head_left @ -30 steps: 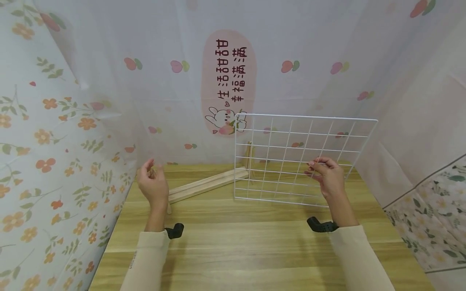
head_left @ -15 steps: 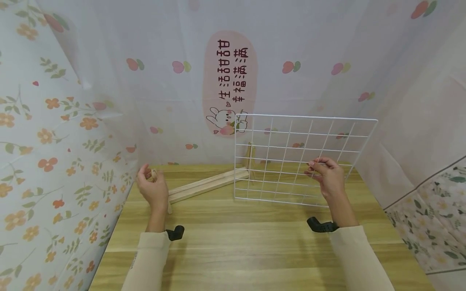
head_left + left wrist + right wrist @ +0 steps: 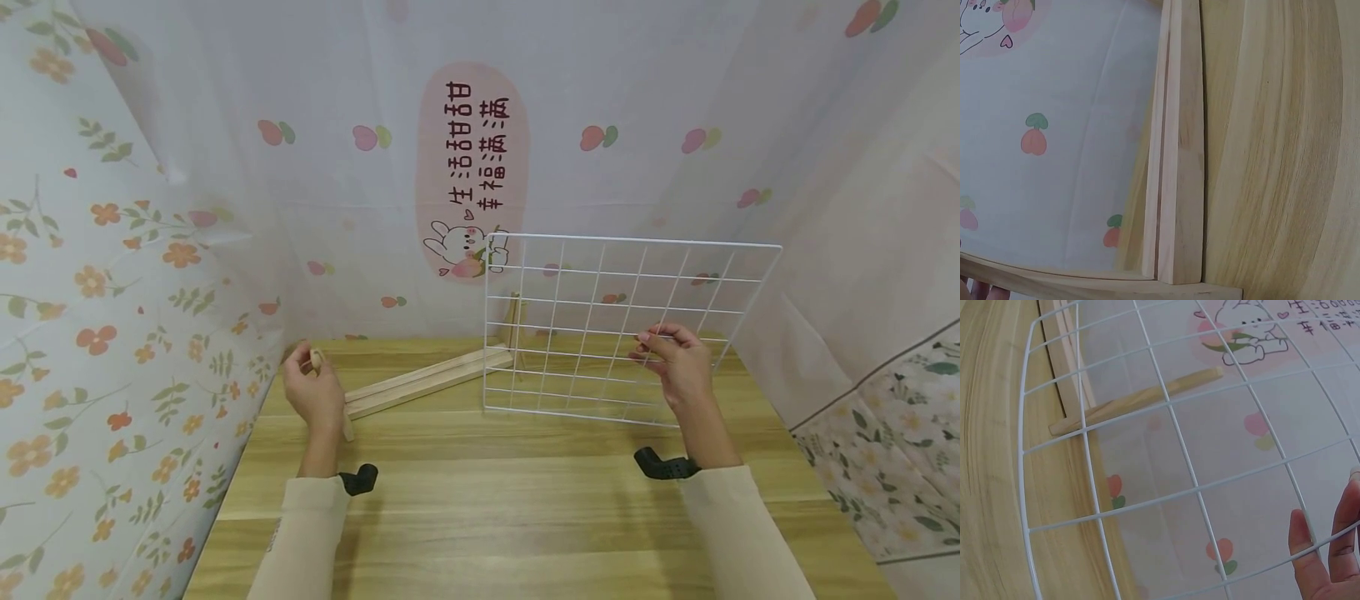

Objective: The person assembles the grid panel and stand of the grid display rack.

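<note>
A wooden stand, with a long grooved bar (image 3: 431,385) and a slim upright at each end, rests on the table. My left hand (image 3: 311,392) has its fingers curled round the left upright, whose pale tip shows beside the thumb. In the left wrist view that upright (image 3: 1104,286) crosses the bottom, with fingertips (image 3: 999,292) at its lower left. My right hand (image 3: 684,371) pinches the wires of a white wire grid panel (image 3: 633,241), which leans back a little behind the hand. Through the mesh in the right wrist view appears the stand's other upright (image 3: 1141,397).
The wood-grain table (image 3: 495,508) reaches toward me in front of the stand. A white curtain (image 3: 337,167) with fruit prints hangs behind it, and a flowered cloth (image 3: 112,333) closes off the left side. Black wrist mounts (image 3: 663,465) stick out inward from both sleeves.
My left fingers and thumb have shifted round the upright's end, and its tip now shows more plainly. The grid panel and right hand are almost unmoved.
</note>
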Demonstrator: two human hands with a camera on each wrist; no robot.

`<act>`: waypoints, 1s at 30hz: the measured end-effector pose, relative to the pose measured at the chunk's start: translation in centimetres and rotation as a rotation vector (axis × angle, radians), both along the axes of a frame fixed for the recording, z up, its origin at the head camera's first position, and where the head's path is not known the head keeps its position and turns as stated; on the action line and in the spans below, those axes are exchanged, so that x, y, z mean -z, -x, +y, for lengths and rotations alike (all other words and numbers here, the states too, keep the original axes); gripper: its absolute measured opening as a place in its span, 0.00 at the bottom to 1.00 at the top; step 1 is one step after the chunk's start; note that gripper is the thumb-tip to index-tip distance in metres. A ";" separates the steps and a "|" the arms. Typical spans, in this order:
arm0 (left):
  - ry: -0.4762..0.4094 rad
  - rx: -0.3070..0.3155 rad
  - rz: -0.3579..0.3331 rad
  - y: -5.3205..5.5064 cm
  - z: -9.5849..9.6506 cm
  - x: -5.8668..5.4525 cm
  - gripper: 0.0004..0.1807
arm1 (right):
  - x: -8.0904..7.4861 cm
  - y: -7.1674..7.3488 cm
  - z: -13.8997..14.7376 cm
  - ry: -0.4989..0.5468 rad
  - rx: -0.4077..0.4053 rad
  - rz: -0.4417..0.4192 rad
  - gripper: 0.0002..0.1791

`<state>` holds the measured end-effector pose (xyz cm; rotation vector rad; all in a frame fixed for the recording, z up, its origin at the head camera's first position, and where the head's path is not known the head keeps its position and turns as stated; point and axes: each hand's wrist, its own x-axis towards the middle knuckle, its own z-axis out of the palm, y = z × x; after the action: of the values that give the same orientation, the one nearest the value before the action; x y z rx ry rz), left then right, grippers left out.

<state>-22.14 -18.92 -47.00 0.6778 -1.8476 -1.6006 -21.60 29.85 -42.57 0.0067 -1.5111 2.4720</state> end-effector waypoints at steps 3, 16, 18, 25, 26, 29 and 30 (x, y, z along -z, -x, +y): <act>0.028 0.005 -0.029 -0.1 0.0 -0.1 0.21 | -0.1 -0.1 0.0 -0.001 -0.001 0.008 0.07; 0.135 0.047 -0.016 0.1 -0.1 0.3 0.20 | -0.6 -0.4 0.1 -0.010 -0.003 0.007 0.05; 0.137 0.059 -0.018 0.2 0.0 0.3 0.20 | -0.7 -0.4 0.1 -0.012 -0.006 0.011 0.05; 0.146 0.095 -0.016 0.7 0.5 0.3 0.21 | -1.1 -0.6 0.1 -0.012 -0.013 0.015 0.05; 0.139 0.100 -0.014 0.8 0.5 0.3 0.21 | -1.2 -0.6 0.0 -0.011 -0.015 0.015 0.05; 0.117 0.117 -0.012 1.0 0.7 0.3 0.21 | -1.5 -0.5 -0.1 -0.007 -0.016 0.021 0.05; 0.111 0.122 -0.011 1.1 0.7 0.3 0.21 | -1.6 -0.4 -0.1 -0.006 -0.017 0.025 0.05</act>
<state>-23.19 -18.24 -47.34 0.5356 -2.0030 -1.5584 -21.16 29.75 -40.99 0.0511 -1.5147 2.4712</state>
